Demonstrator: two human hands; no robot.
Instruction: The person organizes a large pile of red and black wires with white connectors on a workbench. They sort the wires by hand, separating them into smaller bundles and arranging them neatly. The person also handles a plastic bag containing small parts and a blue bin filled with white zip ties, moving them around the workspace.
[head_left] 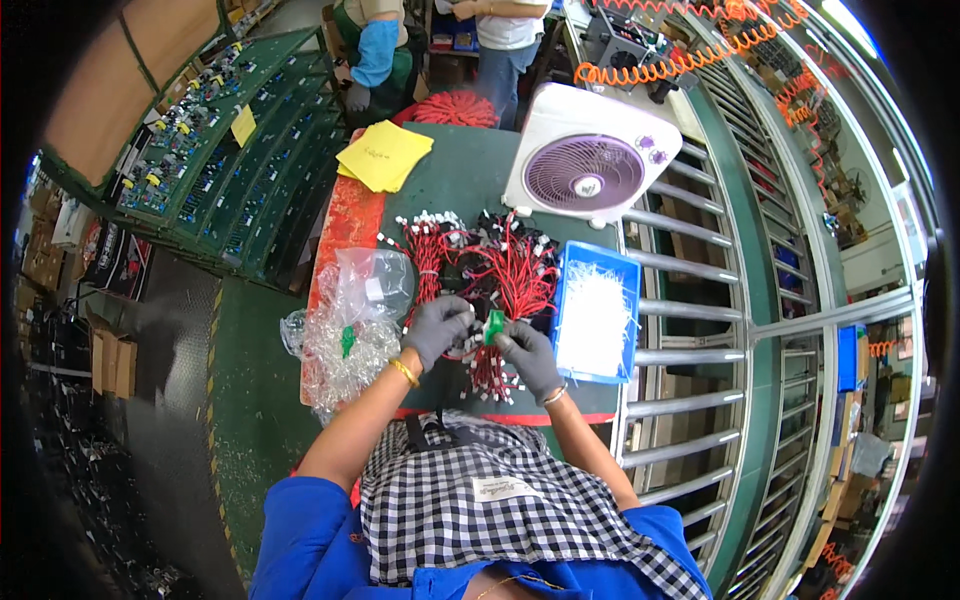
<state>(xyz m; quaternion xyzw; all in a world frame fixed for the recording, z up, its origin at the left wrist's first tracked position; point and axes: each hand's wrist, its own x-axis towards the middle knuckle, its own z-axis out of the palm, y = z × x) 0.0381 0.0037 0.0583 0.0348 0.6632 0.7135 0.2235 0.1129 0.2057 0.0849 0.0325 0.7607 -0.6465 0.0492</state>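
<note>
1. Green piece [494, 327], small and bright, was between the two gray-gloved hands, over the counter [465, 180].
2. It was at the fingertips of the right hand [530, 360], just to that hand's left. It looked longer going away from the person than side to side.
3. Right-hand fingers were pinched closed on it, with no gap that I could see.
4. The left hand [440, 330] was near but farther from it. Its fingertips were close together, and I couldn't tell if they gripped anything.
5. Red wires [525, 282] with white ends lay just past the hands. A blue tray [598, 252] was on the right, a clear plastic bag [385, 280] on the left.
</note>
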